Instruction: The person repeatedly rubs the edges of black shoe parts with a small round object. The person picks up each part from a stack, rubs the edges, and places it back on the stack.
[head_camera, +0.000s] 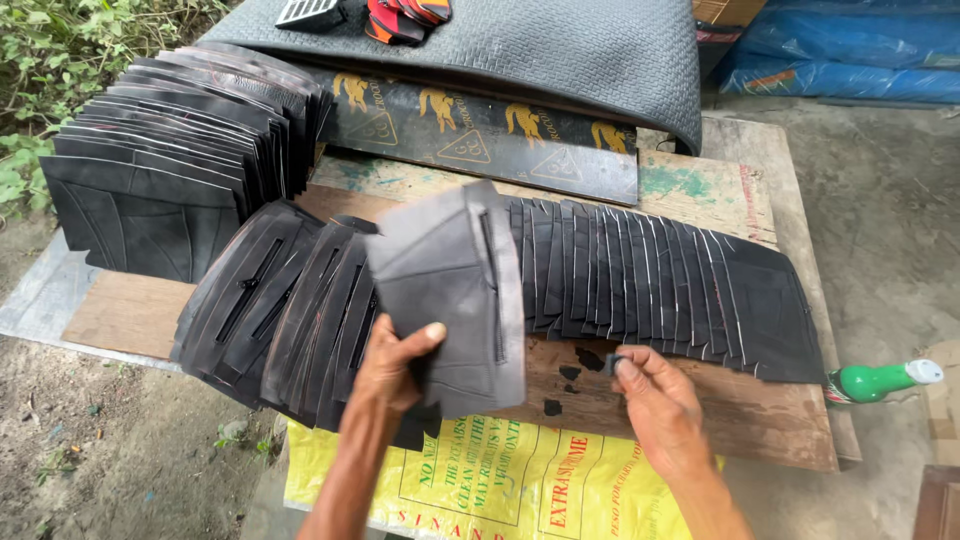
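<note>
— Holding anything, those hands?

— Yes, both. The left hand (392, 362) is closed on a black rubber sheet (452, 292), thumb across its lower front, so the sheet stands nearly upright above the near edge of the wooden board (700, 400). A long narrow slot runs down the sheet's right side. The right hand (655, 400) has its fingertips pinched narrow on a small black scrap (613, 363), just above the board's near edge.

— What lies closest to the person?

— A yellow woven sack (520, 485) with red print, hanging off the near edge under the hands. A few tiny black offcuts (570, 375) sit on the bare wood between the two hands.

— And the containers?

— Only one that I can make out: a green plastic bottle (878, 381) with a white cap, lying on its side off the board's right edge. What is in it cannot be told.

— Further back?

— Behind the held sheet, a fanned row of slotted pieces (270, 310) spreads to the left, and an overlapping row of plain pieces (650, 280) runs toward the right edge. At the far left corner stands a thick stack of black sheets (170, 150). Along the far edge lie a dark printed strip (480, 135) and a grey textured mat (560, 50), with blue bags (850, 50) beyond it.
</note>
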